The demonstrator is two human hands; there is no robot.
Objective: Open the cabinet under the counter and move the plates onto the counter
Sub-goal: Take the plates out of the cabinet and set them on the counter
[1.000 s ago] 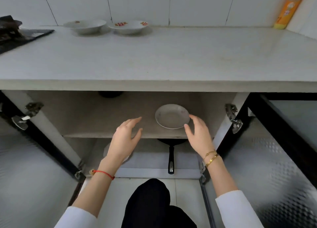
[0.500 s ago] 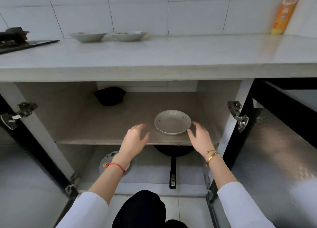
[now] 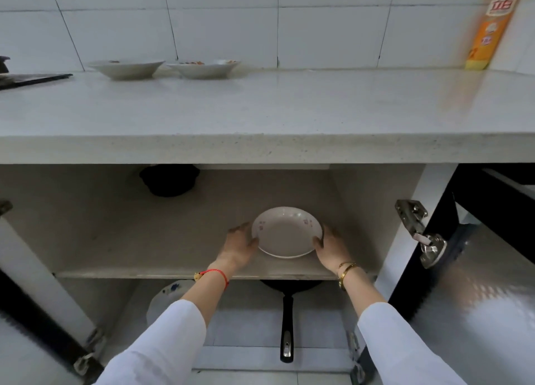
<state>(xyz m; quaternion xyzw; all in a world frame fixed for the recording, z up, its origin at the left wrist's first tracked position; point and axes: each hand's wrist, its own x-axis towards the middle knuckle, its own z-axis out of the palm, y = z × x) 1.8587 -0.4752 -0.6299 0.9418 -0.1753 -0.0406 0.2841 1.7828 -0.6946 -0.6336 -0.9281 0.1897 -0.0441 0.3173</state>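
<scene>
The cabinet under the counter stands open, both doors swung out. A white flowered plate (image 3: pixel 285 232) rests on the upper shelf (image 3: pixel 144 248). My left hand (image 3: pixel 238 247) is against its left rim and my right hand (image 3: pixel 331 247) against its right rim, fingers curled around the edges. Two white plates, one (image 3: pixel 126 68) beside the other (image 3: pixel 204 67), sit at the back of the white counter (image 3: pixel 260 106). Another plate (image 3: pixel 169 293) lies on the lower level, partly hidden by my left arm.
A black frying pan (image 3: pixel 286 318) lies on the cabinet floor with its handle toward me. A black bowl (image 3: pixel 169 180) sits at the back of the shelf. A yellow bottle (image 3: pixel 489 28) stands at the counter's right rear. A black stove edge (image 3: pixel 29 79) is at far left. Door hinge (image 3: pixel 419 234) juts out on the right.
Both hands have moved forward into the cabinet and closed in on the plate's two sides. My view has dropped lower and nearer the shelf.
</scene>
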